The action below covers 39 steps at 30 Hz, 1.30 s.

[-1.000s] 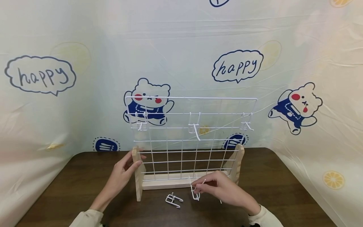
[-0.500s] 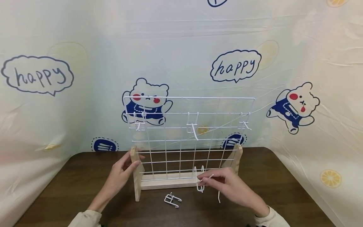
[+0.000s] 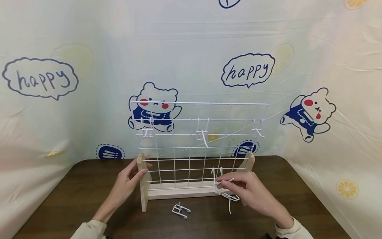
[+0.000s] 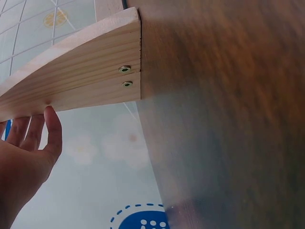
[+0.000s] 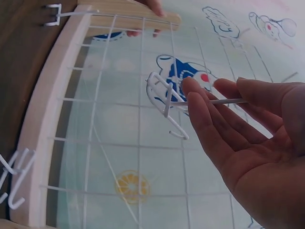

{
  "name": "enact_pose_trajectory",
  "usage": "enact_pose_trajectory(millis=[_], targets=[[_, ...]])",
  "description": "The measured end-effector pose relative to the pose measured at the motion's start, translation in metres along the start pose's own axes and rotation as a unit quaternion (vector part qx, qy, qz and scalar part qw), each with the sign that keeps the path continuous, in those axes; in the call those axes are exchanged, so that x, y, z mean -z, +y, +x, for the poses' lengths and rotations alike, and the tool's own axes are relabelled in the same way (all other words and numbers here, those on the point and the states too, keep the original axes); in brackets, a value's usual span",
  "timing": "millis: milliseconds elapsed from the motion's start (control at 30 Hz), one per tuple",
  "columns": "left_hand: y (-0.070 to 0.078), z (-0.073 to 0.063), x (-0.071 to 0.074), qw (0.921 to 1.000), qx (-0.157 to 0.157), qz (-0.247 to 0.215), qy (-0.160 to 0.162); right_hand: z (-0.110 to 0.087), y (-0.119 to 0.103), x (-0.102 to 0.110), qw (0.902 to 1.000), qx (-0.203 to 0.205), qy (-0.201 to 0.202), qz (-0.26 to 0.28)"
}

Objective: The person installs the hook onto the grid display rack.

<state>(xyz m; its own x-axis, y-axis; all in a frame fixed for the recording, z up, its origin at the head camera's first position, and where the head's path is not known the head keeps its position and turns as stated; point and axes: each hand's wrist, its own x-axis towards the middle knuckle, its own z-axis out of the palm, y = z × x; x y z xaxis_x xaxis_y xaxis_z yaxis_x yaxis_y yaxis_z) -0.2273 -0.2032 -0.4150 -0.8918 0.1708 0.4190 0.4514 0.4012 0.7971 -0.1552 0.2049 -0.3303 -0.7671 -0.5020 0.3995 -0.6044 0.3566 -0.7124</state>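
Observation:
A white wire grid rack (image 3: 189,159) on a light wooden base stands on the brown table. My left hand (image 3: 126,182) holds its left wooden side panel (image 3: 144,189), thumb in front; in the left wrist view, fingertips (image 4: 52,113) touch the panel's edge. My right hand (image 3: 250,191) pinches a white wire hook (image 3: 219,182) by its prong, its two bent ends upward, before the grid's lower right part. In the right wrist view the hook's frame (image 5: 159,95) faces the grid; whether it touches the wires, I cannot tell.
Two loose hooks lie on the table: one (image 3: 180,210) before the base, another (image 3: 229,197) below my right hand. Three hooks hang on the grid's upper wires, including a middle one (image 3: 203,131). A printed curtain (image 3: 191,49) hangs behind.
My right hand has moved up and to the right with its hook, bringing the loose hook beneath it more into view. My left hand stays on the side panel.

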Motion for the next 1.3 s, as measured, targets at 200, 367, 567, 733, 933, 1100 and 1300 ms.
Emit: enact_pose_trajectory(millis=[200, 367, 567, 733, 933, 1100, 1300], targets=[[0.000, 0.000, 0.001, 0.9999, 0.000, 0.011, 0.000, 0.002, -0.006, 0.013, 0.9991, -0.008, 0.030, -0.029], [0.000, 0.000, 0.000, 0.9999, -0.001, 0.011, 0.004, 0.002, -0.009, 0.023, 0.9976, 0.005, 0.056, -0.039], [-0.002, 0.000, -0.002, 1.0000, 0.005, -0.001, -0.003, 0.000, -0.010, 0.032, 0.9939, 0.038, 0.093, -0.046], [-0.003, -0.001, -0.001, 1.0000, 0.002, -0.001, -0.001, 0.002, -0.010, 0.033, 0.9876, 0.073, 0.125, -0.061], [-0.002, 0.000, 0.002, 1.0000, -0.008, 0.000, 0.000, 0.005, -0.009, 0.032, 0.9831, 0.084, 0.157, -0.043], [-0.001, 0.000, 0.002, 0.9999, -0.014, 0.002, 0.000, 0.007, -0.005, 0.030, 0.9799, 0.092, 0.174, -0.030], [-0.002, 0.000, 0.002, 0.9999, -0.014, 0.005, 0.000, 0.012, 0.001, 0.022, 0.9750, 0.115, 0.179, -0.064]])
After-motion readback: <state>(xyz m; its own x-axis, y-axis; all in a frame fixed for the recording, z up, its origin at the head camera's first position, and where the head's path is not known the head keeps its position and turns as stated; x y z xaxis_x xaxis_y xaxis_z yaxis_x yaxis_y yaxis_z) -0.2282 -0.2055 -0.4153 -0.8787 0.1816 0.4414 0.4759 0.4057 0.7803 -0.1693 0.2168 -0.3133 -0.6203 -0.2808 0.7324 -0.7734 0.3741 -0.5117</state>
